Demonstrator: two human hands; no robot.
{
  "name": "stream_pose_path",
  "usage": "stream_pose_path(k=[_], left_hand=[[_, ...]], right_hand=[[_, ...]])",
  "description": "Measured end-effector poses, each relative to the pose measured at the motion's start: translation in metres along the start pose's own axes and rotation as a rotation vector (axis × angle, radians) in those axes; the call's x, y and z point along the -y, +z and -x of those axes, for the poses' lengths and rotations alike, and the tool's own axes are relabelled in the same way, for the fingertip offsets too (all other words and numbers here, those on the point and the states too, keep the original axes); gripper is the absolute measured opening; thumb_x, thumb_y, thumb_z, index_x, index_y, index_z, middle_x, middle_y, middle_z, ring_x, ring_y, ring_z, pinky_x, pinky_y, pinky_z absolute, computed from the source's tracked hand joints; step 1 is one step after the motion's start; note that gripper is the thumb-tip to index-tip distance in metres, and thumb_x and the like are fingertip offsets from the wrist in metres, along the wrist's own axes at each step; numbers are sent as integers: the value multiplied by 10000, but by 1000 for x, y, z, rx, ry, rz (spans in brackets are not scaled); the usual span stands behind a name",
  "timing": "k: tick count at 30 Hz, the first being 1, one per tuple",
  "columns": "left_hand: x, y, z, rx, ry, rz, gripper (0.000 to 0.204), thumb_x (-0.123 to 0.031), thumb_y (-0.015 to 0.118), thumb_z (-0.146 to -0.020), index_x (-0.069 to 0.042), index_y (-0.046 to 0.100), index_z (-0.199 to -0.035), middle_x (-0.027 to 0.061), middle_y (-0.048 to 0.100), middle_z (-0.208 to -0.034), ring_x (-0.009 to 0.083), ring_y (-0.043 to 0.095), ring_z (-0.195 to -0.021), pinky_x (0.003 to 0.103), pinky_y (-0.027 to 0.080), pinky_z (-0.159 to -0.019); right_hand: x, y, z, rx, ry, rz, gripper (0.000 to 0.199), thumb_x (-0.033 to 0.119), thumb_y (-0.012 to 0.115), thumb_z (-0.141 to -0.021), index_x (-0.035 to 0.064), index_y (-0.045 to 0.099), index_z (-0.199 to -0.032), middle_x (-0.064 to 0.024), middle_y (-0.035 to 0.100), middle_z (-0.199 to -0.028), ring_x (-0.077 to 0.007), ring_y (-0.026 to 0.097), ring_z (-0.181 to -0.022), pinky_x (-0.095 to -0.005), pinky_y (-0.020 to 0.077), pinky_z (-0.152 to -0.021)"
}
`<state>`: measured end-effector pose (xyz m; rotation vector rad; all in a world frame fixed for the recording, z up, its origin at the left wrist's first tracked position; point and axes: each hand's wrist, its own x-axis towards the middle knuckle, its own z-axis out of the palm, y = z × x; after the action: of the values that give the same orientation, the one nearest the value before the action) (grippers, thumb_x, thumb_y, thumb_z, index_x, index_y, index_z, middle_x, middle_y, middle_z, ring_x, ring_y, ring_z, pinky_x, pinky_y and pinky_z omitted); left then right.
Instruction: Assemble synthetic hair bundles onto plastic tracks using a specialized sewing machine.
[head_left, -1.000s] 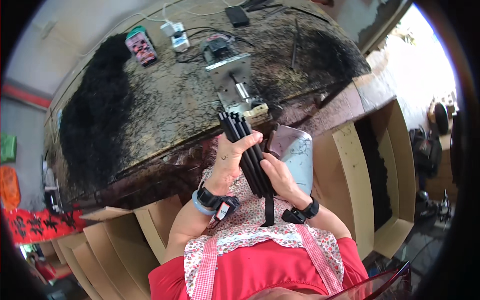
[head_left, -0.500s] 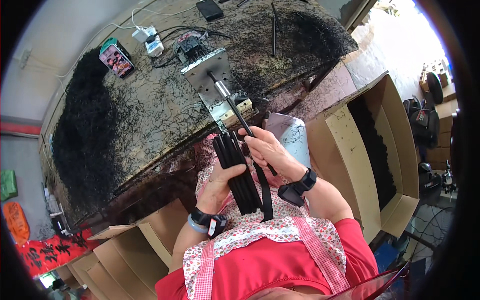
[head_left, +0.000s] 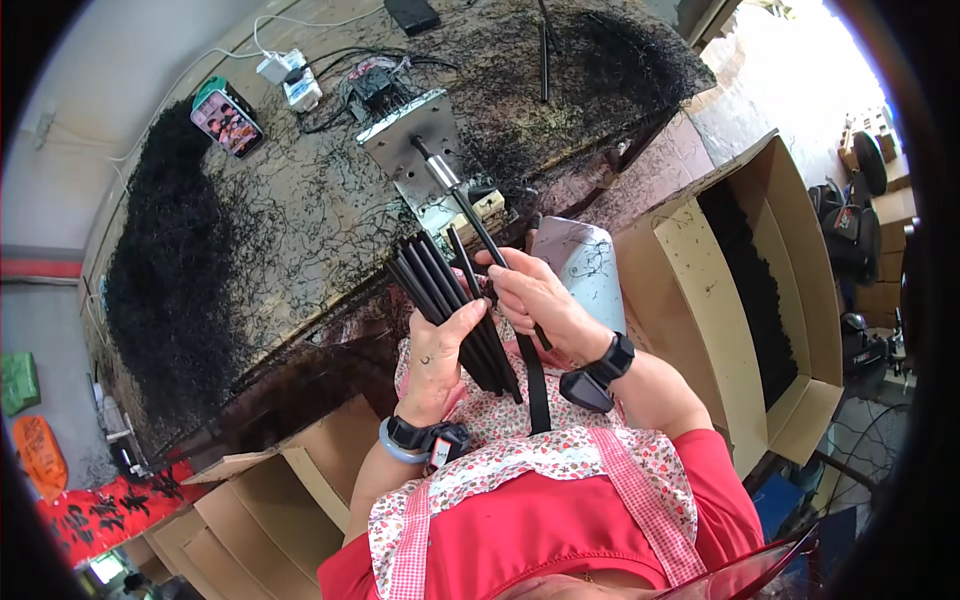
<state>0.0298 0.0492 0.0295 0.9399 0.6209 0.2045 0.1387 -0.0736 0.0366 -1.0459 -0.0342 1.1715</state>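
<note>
A large heap of black curly fibre [head_left: 165, 270] lies along the left part of the littered desk [head_left: 300, 230], with a phone in a green case [head_left: 228, 118] and a white power strip [head_left: 288, 78] beyond it. Near the desk's front edge stands a small metal plate machine with a protruding rod [head_left: 420, 150].

The left hand [head_left: 440, 350] is closed around a bundle of long black rods [head_left: 450, 310], fanned upward toward the machine. A second ago this bundle stood upright in front of the chest; now it tilts away, its tips just beside the machine's base. The right hand [head_left: 535, 300] pinches a single black rod [head_left: 480, 225], whose far end now meets the machine's rod, where half a second ago it was only nearing it. That suggests one rod is being fed into the machine while the rest wait in the other hand.

To the right, an open cardboard box [head_left: 740, 300] holds more black fibre along its inner wall
</note>
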Motion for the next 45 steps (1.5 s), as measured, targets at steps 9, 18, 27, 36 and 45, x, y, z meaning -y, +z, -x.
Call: stream_pose_path(k=[9,18,27,36,45], left_hand=[[2,22,-30,-80,15,32,280,-50,719,-811,-16,597,-1061,38,643,-912,140,631,-800,281,523,-744],[8,8,1,115,-178,120,339,-66,734,-788,-29,597,-1096,32,647,-934,149,637,-806,292,528,-761],[8,7,3,-13,-14,22,356,-69,739,-782,-23,587,-1101,54,654,-947,160,642,-828,306,524,-793],[1,19,-14,-52,41,-11,348,-74,730,-811,-1,582,-1117,69,670,-936,145,642,-815,281,522,-761],[8,29,-18,-35,13,100,223,-85,723,-834,-6,634,-1024,45,670,-889,110,629,-759,249,515,-688]], right_hand=[[-19,3,31,-265,-172,699,310,206,573,-928,-3,533,-1153,23,510,-636,-52,453,-507,-222,359,-447],[-4,-5,16,-176,-242,599,287,155,550,-928,1,525,-1169,19,519,-669,-51,448,-521,-227,364,-447],[-16,-10,40,-169,-126,478,287,157,576,-900,8,548,-1144,-16,548,-686,-80,503,-557,-271,405,-453],[-12,-15,26,-91,-182,391,287,103,538,-925,20,531,-1199,5,573,-755,-32,444,-549,-220,386,-478],[-17,-10,30,-239,-189,416,284,118,574,-908,10,515,-1164,-14,597,-774,-53,475,-541,-229,385,-493]])
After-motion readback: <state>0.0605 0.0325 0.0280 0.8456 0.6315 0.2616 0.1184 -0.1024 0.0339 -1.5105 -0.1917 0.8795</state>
